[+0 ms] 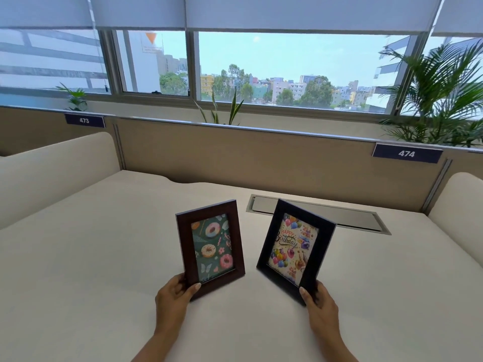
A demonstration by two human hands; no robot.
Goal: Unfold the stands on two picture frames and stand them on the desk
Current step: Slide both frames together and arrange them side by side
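Brown frame: the brown frame (210,249) with the doughnut print is upright on the desk (91,257), left of centre, picture side facing the camera, tilted a little to the left.
Dark frame: the dark frame (296,250) with the "Happy Birthday" print is upright just beside it on the right, turned slightly inward, its lower corner near the desk edge side.
Left hand: the left hand (174,292) grips the brown frame's lower left corner, thumb on the front moulding, fingers hidden behind.
Right hand: the right hand (317,299) pinches the dark frame's lower right corner the same way, thumb in front.
Stands: not visible from here (the backs face away), so whether they are unfolded cannot be told.
Handling: both frames look rigid and light, though the glazed fronts are likely fragile and slippery; the wooden border is the safer place to hold, at a corner or along a side.
Behind: a grey cable hatch (317,214) is set into the desk, just behind the dark frame.
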